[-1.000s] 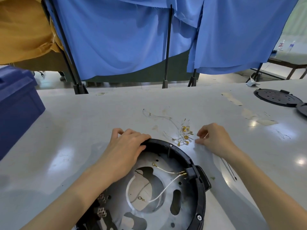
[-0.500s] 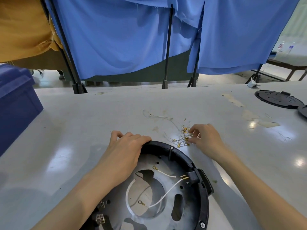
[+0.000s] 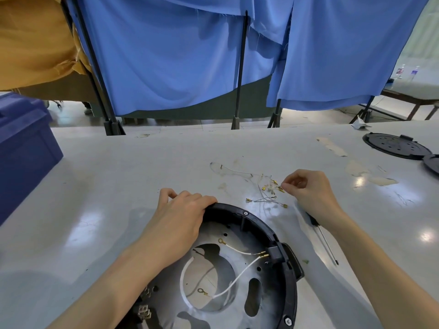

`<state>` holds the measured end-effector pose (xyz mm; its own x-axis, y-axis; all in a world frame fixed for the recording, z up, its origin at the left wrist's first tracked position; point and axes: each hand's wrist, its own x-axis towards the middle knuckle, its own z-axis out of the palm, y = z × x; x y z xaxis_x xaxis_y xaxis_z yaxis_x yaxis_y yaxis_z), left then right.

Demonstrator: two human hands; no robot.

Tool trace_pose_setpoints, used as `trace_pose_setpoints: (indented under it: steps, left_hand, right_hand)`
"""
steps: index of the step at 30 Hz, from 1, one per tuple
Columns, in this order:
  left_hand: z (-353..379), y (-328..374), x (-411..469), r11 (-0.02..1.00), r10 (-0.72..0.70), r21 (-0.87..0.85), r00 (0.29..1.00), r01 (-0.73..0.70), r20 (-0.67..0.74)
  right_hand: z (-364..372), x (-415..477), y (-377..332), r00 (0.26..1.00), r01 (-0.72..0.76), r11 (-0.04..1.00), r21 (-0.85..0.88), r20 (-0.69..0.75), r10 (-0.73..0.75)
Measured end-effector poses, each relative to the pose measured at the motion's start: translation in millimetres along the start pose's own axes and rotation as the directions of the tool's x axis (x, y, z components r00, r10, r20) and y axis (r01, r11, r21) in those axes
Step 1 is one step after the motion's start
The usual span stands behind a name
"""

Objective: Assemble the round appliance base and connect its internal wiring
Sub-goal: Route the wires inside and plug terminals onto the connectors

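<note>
At six o'clock, nearest me, the round base (image 3: 261, 225) lies open side up on the table (image 3: 107, 198). It is a black plastic ring with two silver screws showing in its rim, set around a dull grey metal plate (image 3: 213, 314) cut with one large round hole and several curved slots. Two white wires (image 3: 237, 276) run from a black connector block (image 3: 275, 254) at the ring's three o'clock, and each ends in a brass ring terminal.

The left hand (image 3: 177, 224) lies over the ring at about eleven o'clock, its fingers (image 3: 204, 201) curled over the rim and gripping it.

Just past the base, at one o'clock, the loose wires (image 3: 266, 198) lie in a thin grey tangle with small brass ends, too knotted to count. The right hand (image 3: 308, 189) sits at the tangle's right edge, thumb and forefinger pinched on one brass end and the other fingers curled in. Beneath that wrist lies one slim screwdriver (image 3: 326, 243) with a black handle and a thin metal shaft, its tip toward five o'clock.

The table is pale grey and glossy, with smudges and patches of torn tape.

Farther off, one dark blue plastic crate (image 3: 23, 150) stands at nine o'clock. Two flat black round covers (image 3: 392, 146) lie at two o'clock, the second cut off by the edge of view. Behind them, blue cloth (image 3: 166, 55) hangs on black stands, and mustard-yellow cloth (image 3: 31, 39) hangs at ten o'clock.
</note>
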<state>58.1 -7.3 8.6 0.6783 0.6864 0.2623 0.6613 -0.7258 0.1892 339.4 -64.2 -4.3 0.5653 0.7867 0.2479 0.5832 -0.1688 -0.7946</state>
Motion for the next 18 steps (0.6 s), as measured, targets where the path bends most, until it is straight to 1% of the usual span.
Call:
trace_pose_setpoints:
  steps: [3,5,12,15,16,18]
  left_hand:
    - [-1.2,0.8,0.1,1.0,0.0,-0.023,1.0,0.0,0.008]
    - [-1.7,1.1,0.5,1.0,-0.003,-0.026,1.0,0.003,0.018]
    - [-1.8,1.9,0.8,1.0,0.0,-0.015,1.0,0.0,0.026]
    - [-1.8,1.7,-0.2,1.0,0.002,-0.009,1.0,-0.002,0.02]
    - [-1.8,1.6,-0.5,1.0,0.003,-0.008,1.0,-0.003,0.018]
    - [-1.6,1.8,-0.6,1.0,0.008,-0.004,1.0,-0.008,0.013]
  right_hand:
    - [1.2,3.8,0.6,0.998,-0.034,0.998,0.043,-0.054,0.036]
    - [5.8,5.3,-0.1,0.996,-0.051,0.995,0.09,-0.062,0.057]
    - [34.1,8.6,-1.6,0.993,-0.114,0.983,0.145,0.021,0.113]
    - [36.7,7.7,2.7,0.993,-0.11,0.975,0.194,0.059,0.101]
    - [35.8,7.0,3.4,0.994,-0.098,0.978,0.184,0.06,0.089]
    - [32.1,5.4,4.5,0.997,-0.07,0.992,0.106,0.049,0.065]
